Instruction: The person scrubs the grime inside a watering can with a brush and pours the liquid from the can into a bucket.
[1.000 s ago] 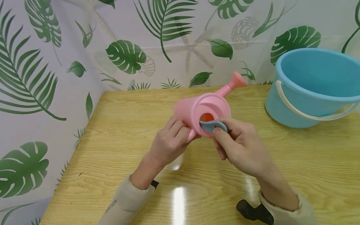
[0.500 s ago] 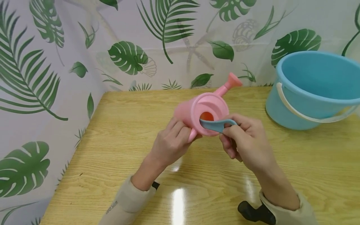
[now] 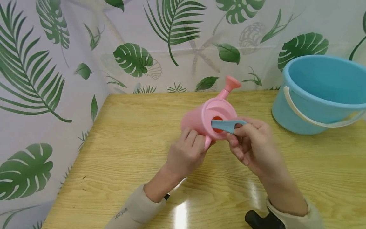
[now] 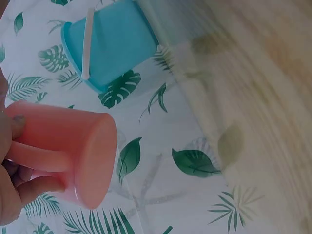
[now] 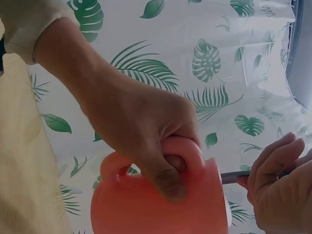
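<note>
In the head view a pink watering can [image 3: 194, 121] is tilted, its mouth toward the right hand and its spout at the back. The left hand [image 3: 187, 152] grips its handle; the right wrist view shows that hand [image 5: 141, 122] curled round the handle. Between thumb and fingers the right hand [image 3: 257, 146] pinches a blue tool [image 3: 226, 125] by its looped end. The tool's other end lies across the can's round opening, over something orange-red inside. How deep it reaches cannot be told. The left wrist view shows the can's base [image 4: 100, 161].
A blue bucket [image 3: 308, 111] with a white handle stands on the wooden table [image 3: 128, 133] at the right. Behind and to the left hangs a leaf-patterned sheet [image 3: 114, 28].
The right hand has drawn back to the right, and more of the blue tool shows. The can and left hand have shifted slightly right, with the spout turned more upright in the view.
</note>
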Motion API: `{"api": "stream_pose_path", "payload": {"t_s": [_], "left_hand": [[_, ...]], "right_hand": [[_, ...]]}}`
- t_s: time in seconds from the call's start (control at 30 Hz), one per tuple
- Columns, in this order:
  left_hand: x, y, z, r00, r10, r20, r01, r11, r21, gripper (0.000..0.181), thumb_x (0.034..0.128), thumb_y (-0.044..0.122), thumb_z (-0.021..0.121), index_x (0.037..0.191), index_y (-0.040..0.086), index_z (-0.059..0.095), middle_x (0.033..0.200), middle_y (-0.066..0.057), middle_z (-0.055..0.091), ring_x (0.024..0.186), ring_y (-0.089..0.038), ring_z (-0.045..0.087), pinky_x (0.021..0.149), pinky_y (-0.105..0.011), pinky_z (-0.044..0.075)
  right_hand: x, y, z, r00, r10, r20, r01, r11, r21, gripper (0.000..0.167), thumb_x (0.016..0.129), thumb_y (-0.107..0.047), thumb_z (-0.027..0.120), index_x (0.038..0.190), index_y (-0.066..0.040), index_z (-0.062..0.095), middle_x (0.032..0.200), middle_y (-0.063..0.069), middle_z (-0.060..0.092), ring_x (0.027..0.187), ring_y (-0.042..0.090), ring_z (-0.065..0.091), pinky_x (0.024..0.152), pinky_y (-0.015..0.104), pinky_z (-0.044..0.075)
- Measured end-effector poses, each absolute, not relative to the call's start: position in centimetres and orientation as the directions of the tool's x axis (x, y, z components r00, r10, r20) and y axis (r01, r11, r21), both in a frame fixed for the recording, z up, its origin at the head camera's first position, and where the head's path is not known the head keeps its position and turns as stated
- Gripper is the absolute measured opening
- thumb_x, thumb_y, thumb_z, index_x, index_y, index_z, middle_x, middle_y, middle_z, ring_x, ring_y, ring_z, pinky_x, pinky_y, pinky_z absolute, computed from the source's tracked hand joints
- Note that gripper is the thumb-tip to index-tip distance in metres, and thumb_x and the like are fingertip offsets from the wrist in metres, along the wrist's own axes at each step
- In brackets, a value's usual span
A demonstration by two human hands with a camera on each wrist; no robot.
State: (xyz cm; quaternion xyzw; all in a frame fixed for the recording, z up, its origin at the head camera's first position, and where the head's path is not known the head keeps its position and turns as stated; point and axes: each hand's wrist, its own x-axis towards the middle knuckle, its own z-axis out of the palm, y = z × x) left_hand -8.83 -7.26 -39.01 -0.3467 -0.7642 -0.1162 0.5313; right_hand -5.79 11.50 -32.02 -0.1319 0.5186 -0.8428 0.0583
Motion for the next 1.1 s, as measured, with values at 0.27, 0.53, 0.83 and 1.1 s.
{"api": "stream_pose_path", "payload": {"t_s": [0.27, 0.53, 0.83, 1.1], "left_hand": [[-8.8, -6.4, -38.9, -0.219, 0.325, 0.92, 0.651, 0.751, -0.111, 0.039, 0.0993, 0.026, 0.063, 0.07, 0.005, 0.048, 0.063, -0.005, 0.046, 0.06, -0.018, 0.045, 0.041, -0.021, 0.032], [-8.3, -5.8, -39.4, -0.213, 0.386, 0.897, 0.661, 0.733, -0.159, 0.038, 0.1022, 0.024, 0.056, 0.07, 0.007, 0.048, 0.063, -0.003, 0.044, 0.061, -0.018, 0.044, 0.046, -0.019, 0.035], [-8.7, -7.4, -38.3, -0.138, 0.423, 0.896, 0.733, 0.652, -0.194, 0.036, 0.0989, 0.028, 0.064, 0.072, 0.009, 0.05, 0.068, -0.003, 0.047, 0.064, -0.017, 0.047, 0.047, -0.019, 0.037], [-8.9, -7.9, -38.5, -0.127, 0.465, 0.876, 0.799, 0.571, -0.188, 0.037, 0.0986, 0.027, 0.064, 0.071, 0.01, 0.046, 0.067, -0.001, 0.046, 0.063, -0.015, 0.045, 0.046, -0.017, 0.033]], "right_hand": [[-5.9, 13.0, -32.5, -0.943, -0.273, 0.192, 0.026, -0.634, -0.773, 0.046, 0.098, 0.011, 0.023, 0.072, 0.003, 0.06, 0.063, 0.007, 0.059, 0.041, 0.016, 0.033, 0.035, 0.022, 0.01], [-5.9, 12.4, -31.9, -0.953, -0.246, 0.178, -0.102, -0.293, -0.951, 0.026, 0.094, 0.012, 0.041, 0.079, 0.003, 0.06, 0.058, 0.005, 0.052, 0.035, 0.018, 0.03, 0.032, 0.03, 0.014], [-6.6, 15.8, -32.0, -0.826, -0.396, 0.402, -0.341, -0.218, -0.915, 0.04, 0.082, 0.026, 0.034, 0.083, 0.004, 0.067, 0.053, 0.006, 0.04, 0.039, 0.017, 0.025, 0.032, 0.025, 0.013], [-7.1, 17.2, -31.0, -0.681, -0.579, 0.449, -0.536, -0.024, -0.844, 0.044, 0.078, 0.028, 0.044, 0.092, -0.004, 0.07, 0.056, -0.001, 0.037, 0.045, 0.01, 0.03, 0.038, 0.021, 0.023]]}}
